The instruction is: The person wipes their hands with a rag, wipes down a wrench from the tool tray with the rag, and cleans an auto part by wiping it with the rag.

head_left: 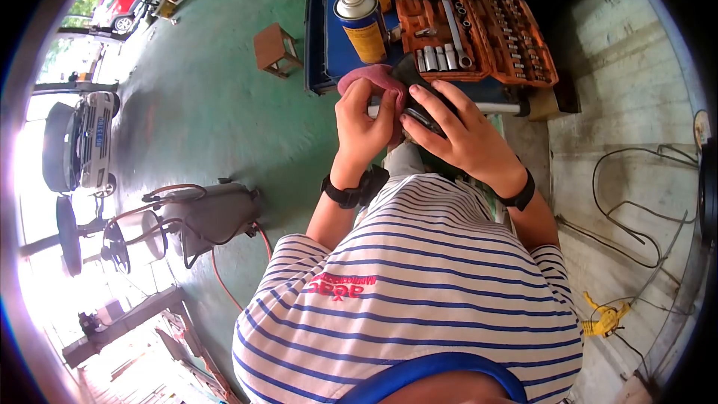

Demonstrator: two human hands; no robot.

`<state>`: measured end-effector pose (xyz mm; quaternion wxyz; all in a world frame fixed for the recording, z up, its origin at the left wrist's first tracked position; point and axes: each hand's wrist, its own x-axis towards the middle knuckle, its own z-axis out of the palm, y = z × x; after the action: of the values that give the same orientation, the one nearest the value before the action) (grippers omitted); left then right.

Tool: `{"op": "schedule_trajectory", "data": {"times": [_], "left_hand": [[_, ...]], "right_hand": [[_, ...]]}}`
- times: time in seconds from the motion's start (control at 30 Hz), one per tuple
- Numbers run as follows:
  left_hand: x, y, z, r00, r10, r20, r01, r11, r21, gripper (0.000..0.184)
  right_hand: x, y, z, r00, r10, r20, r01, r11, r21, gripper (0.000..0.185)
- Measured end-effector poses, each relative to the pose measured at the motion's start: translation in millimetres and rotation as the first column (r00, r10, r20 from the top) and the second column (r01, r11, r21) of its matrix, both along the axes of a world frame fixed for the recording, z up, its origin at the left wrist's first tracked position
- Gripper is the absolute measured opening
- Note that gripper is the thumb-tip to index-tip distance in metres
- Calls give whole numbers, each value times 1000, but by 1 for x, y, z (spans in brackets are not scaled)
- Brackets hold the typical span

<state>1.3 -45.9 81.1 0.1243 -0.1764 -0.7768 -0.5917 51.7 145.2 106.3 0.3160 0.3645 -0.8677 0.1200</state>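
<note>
My left hand [364, 126] is closed with its fingers pinched round a pink cloth [365, 75]. The cloth bunches up above the knuckles and hangs down between the hands. In my right hand [465, 133] is a smooth black object [428, 111], gripped with the fingers curled over its top. Its kind is hard to make out, as the fingers and cloth cover part of it. The cloth lies against its left side. Both hands are close together at the near edge of a blue workbench top [338, 49].
Two spray cans [360, 26] stand on the bench beside an orange socket set case [479, 34], lying open. A wooden stool [275, 49] is at left on the green floor. Farther left are a grey wheeled tank [217, 217] and parked cars [93, 135]. Cables [628, 202] hang at right.
</note>
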Motion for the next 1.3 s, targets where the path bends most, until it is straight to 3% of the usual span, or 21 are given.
{"op": "schedule_trajectory", "data": {"times": [0.07,0.13,0.33,0.47,0.57,0.63,0.77,0.83,0.87,0.93,0.97,1.03,1.07,1.1,1.17,1.2,1.23,1.3], "left_hand": [[1,-3,2,1000,17,-21,-19,995,-99,12],[3,-4,9,988,-81,132,78,996,32,11],[1,-3,-14,961,-229,152,172,932,318,25],[3,-15,-16,930,-332,161,258,898,357,37],[6,-21,-10,878,-401,263,262,860,437,45],[6,-17,-1,862,-447,239,132,653,746,46],[6,-16,7,849,-455,270,170,718,676,35],[6,-8,7,933,-181,311,35,906,422,28],[6,-7,9,934,-179,310,33,906,423,28],[6,-6,12,921,-157,357,-21,894,447,23],[5,-6,11,921,-157,357,-21,894,448,23],[4,-6,8,896,-155,417,-98,845,525,23],[4,-4,8,896,-153,416,-99,845,526,23],[4,-1,8,912,-130,388,-125,814,568,23],[4,3,8,927,-105,361,-149,779,610,23],[2,4,6,939,-76,336,-169,748,642,23],[2,5,6,949,-45,312,-187,716,673,23],[4,12,11,957,-22,288,-182,726,663,25]], "right_hand": [[-1,1,-2,1000,6,-16,-6,1000,9,37],[-2,3,-5,999,17,-34,-16,1000,25,37],[-2,6,-4,999,14,35,-15,999,38,43],[-3,10,-1,998,29,56,-31,999,29,44],[-4,11,5,995,43,87,-41,999,-35,45],[-4,12,5,996,47,79,-46,999,-18,46],[-5,14,0,998,43,39,-46,997,60,39],[-7,14,-4,995,94,26,-95,995,33,42],[-7,15,-5,994,112,22,-112,993,24,43],[-6,16,-1,995,79,68,-84,993,77,66],[-6,16,-2,995,79,68,-84,993,78,66],[-6,15,-9,970,90,227,-31,967,-253,96],[-4,12,-15,903,236,359,-45,883,-467,118],[-3,10,-22,903,237,359,-47,883,-467,118],[1,8,-36,680,534,503,56,646,-761,120],[4,8,-37,588,591,553,83,636,-767,121],[6,5,-36,586,592,554,84,635,-768,121],[7,-7,-33,419,792,443,177,407,-896,117]]}}
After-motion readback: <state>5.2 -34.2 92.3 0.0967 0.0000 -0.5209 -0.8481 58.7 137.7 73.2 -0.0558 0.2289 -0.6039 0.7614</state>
